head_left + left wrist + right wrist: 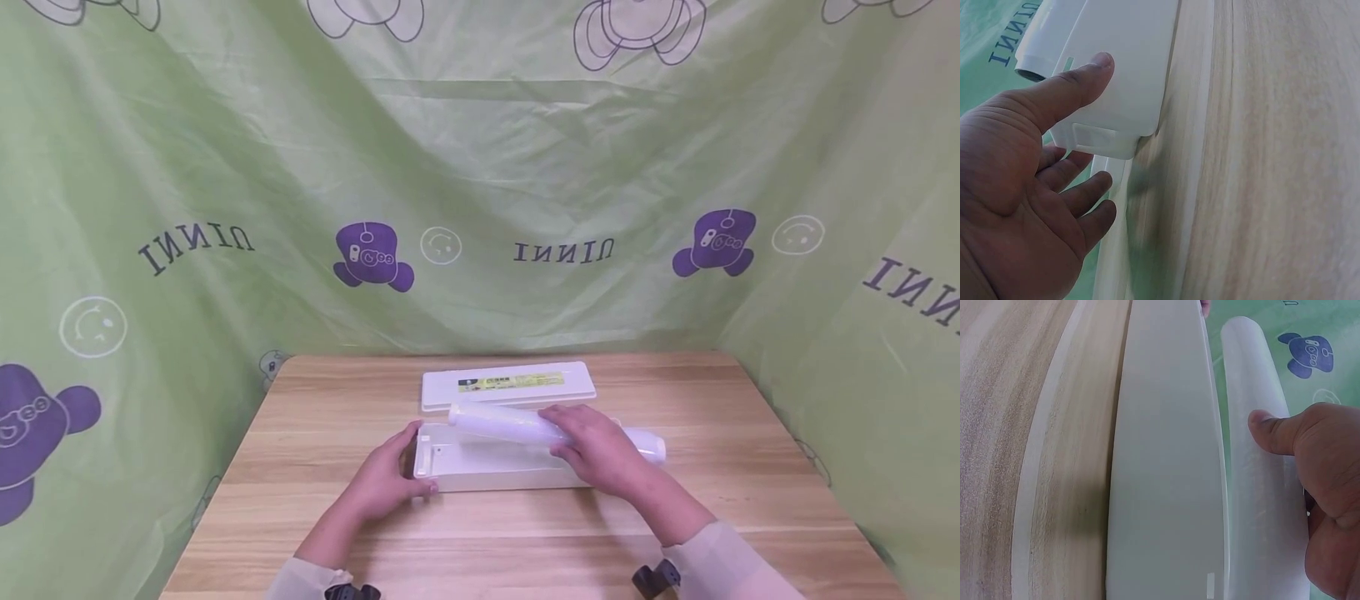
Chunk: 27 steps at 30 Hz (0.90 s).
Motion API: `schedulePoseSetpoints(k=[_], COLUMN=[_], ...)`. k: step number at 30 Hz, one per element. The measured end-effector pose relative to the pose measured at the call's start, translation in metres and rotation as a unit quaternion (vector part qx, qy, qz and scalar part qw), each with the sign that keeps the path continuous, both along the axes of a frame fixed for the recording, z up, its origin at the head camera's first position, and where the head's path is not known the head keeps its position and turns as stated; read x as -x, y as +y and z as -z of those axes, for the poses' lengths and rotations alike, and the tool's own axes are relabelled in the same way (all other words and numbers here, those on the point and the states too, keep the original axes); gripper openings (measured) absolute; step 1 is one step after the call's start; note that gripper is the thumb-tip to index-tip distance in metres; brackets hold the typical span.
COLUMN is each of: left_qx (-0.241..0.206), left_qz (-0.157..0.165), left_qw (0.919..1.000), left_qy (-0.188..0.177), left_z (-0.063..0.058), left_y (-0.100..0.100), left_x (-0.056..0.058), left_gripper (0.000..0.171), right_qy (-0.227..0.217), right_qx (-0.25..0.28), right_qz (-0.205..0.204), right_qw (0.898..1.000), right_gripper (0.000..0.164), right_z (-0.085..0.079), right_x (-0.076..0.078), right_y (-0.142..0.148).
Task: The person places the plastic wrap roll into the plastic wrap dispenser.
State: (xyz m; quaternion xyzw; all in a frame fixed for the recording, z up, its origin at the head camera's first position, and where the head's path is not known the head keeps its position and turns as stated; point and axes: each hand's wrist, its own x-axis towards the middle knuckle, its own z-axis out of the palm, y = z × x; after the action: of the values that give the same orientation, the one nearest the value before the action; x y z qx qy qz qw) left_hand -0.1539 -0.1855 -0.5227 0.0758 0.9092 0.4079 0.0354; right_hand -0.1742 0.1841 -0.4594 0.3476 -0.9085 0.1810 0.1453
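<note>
A roll of cling film (498, 422) is held above a long white box (510, 481) by my right hand (603, 450). The thumb lies along the near side of the roll (1260, 487) and the fingers go round behind it, partly hidden. The roll slants, its right end sticking out past the box. At the box's left end, my left hand (382, 479) holds it, thumb on the front wall and fingers round the end. In the left wrist view the thumb presses the white wall (1129, 69), while the lower fingers hang free below the corner.
Behind the box lies a flat white lid (438, 392) with a yellow and black label. Everything sits on a wood-grain table (300, 417). A green printed curtain (480, 167) hangs round the back and both sides.
</note>
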Motion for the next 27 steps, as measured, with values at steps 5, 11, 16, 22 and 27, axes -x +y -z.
schedulePoseSetpoints(k=[5,11,16,22,27], left_qx=[0.001,-0.005,-0.008,-0.007,-0.006], left_qz=[-0.002,-0.001,0.002,0.004,0.003], left_qw=[1.0,1.0,1.0,1.0,1.0], left_qy=[0.0,-0.005,-0.004,-0.001,0.003], left_z=[0.0,-0.001,-0.002,-0.002,0.0], left_y=[0.0,0.0,-0.001,0.0,0.0], left_x=[0.0,-0.001,-0.003,-0.002,-0.001], left_gripper=[0.111,0.112,0.113,0.113,0.112], right_qy=[0.0,-0.009,-0.018,-0.005,0.0], right_qx=[0.0,-0.004,-0.013,-0.017,-0.03], right_qz=[-0.008,-0.019,-0.023,-0.033,-0.039], right_qw=[1.0,1.0,0.999,0.999,0.999], right_gripper=[0.056,0.056,0.054,0.054,0.053], right_z=[0.0,-0.001,-0.001,0.0,0.001], right_x=[0.001,0.002,0.003,0.003,0.004], right_y=[-0.003,-0.007,-0.011,-0.015,-0.018])
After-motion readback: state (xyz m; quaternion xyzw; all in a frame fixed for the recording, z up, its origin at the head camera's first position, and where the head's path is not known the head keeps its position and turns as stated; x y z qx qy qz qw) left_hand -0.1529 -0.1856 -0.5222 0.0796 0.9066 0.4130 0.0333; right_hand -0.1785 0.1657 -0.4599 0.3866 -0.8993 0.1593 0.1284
